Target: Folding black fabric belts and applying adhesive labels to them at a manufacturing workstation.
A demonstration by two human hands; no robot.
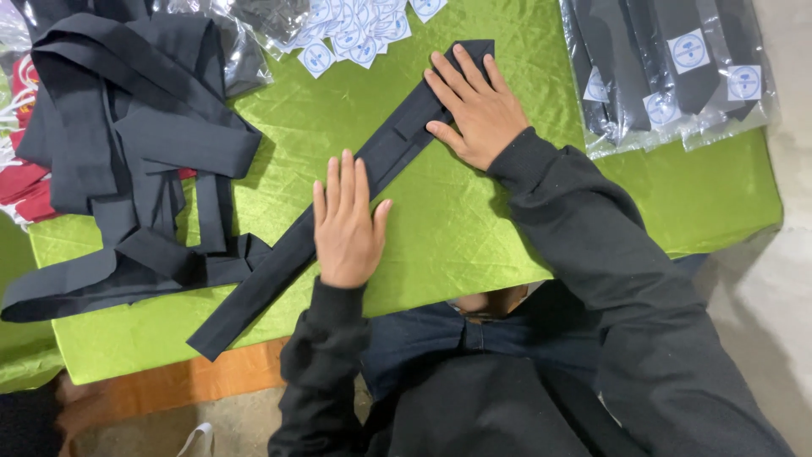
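Note:
A long dark necktie [393, 148] lies diagonally across the green cloth-covered table [457, 228], its wide end toward the far side and its narrow end hanging over the near edge. My left hand [345, 222] lies flat, fingers together, on the tie's middle part. My right hand [474, 106] presses flat on the wide end, fingers spread. Neither hand grips anything.
A heap of loose dark ties [127, 144] fills the table's left side, with red cloth [25, 190] beneath it. Small white round-marked labels [355, 34] lie at the far edge. Bagged dark ties [668, 68] sit at the right. My lap is below the table edge.

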